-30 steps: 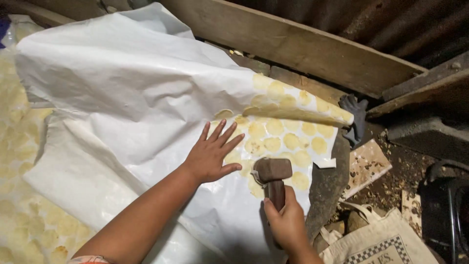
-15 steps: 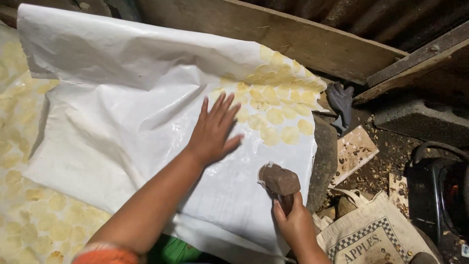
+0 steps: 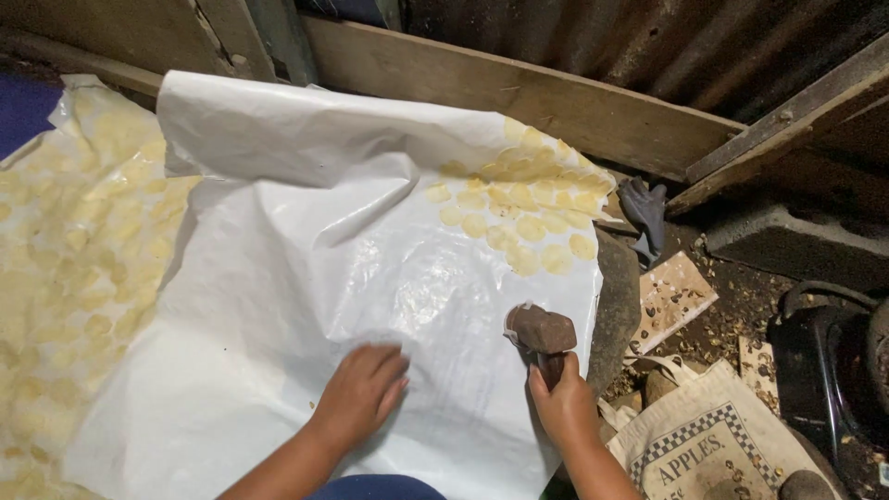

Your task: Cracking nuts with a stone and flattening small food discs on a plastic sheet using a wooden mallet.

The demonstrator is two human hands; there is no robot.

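A white plastic sheet (image 3: 306,306) lies spread over a surface, with pale yellow round patches (image 3: 528,213) showing near its far right corner. The left hand (image 3: 359,393) rests flat on the sheet close to its near edge, fingers loosely spread, holding nothing. The right hand (image 3: 562,407) is closed around the handle of a brown hammer (image 3: 542,335), whose head hangs just above the sheet's right edge. Right of the sheet, a cloth bag (image 3: 704,444) lies on the dirt floor, and a wooden plank (image 3: 519,97) runs behind the sheet.

I see my left hand (image 3: 359,393) pressing flat on the white sheet (image 3: 370,278), while my right hand (image 3: 563,407) grips a brown mallet (image 3: 542,333) above it.
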